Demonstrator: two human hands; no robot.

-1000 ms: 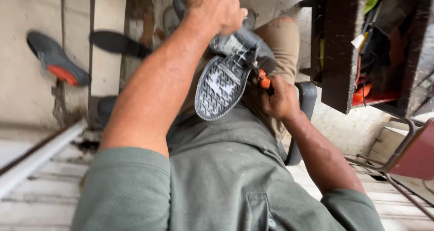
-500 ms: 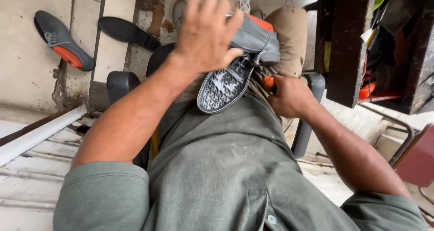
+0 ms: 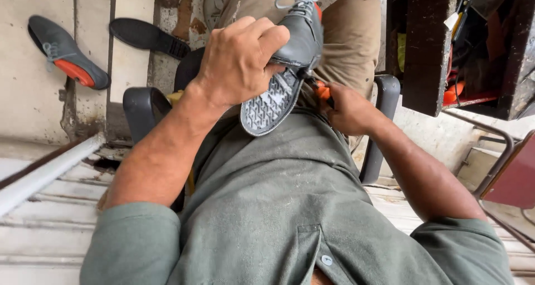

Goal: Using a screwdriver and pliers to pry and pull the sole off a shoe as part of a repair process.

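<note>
Our left hand, splayed over the shoe half a second ago, now grips its upper. At four o'clock our right hand clutches an orange-handled tool against the sole, as before.

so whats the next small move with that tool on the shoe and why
Probably work the orange-handled tool further along the sole edge: the left hand grips the grey shoe sole-up on the lap, and the right hand already holds the tool's tip at the sole's edge.

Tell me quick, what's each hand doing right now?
Left hand: closed around the grey shoe.
Right hand: closed on an orange-handled tool.
</note>
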